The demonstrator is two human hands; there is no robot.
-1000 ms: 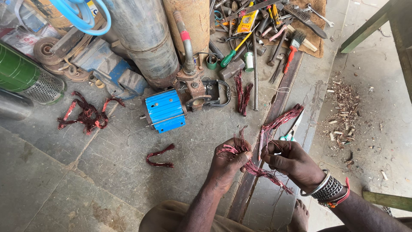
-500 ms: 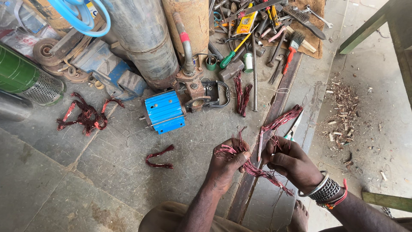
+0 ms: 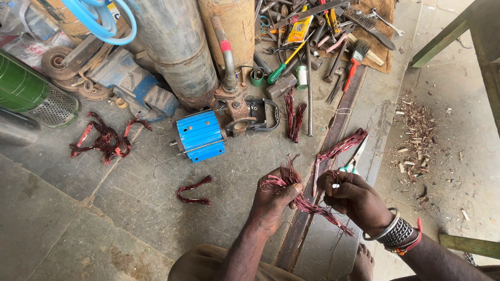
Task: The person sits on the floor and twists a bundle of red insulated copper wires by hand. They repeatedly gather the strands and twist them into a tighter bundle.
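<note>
Far left, the green cylinder [image 3: 23, 93] with its mesh end lies by the edge, and the tangled red wire clump [image 3: 107, 140] sits on the concrete floor [image 3: 62, 218], right where it lay a second ago. Moving in, the blue motor housing [image 3: 199, 136] rests against the rusty pump fitting [image 3: 237, 112], unmoved, with a small wire loop [image 3: 194, 190] below it. Now the hands: the left hand [image 3: 273, 200] is closed around a bundle of red copper wire [image 3: 291, 190], strands fanning up above the fist, and it has come up a touch since half a second back. The bundle runs down and right, trailing under the right hand [image 3: 354, 200]. That hand has its fingers curled tight, pinching thin strands at the fingertips; it sits a little closer to the left than before. Just beyond it, another wire bunch [image 3: 341, 147] lies on the metal strip [image 3: 344, 112], beside green-handled scissors [image 3: 350, 165]. Far right, wood chips [image 3: 414, 135] are scattered, unchanged.
</note>
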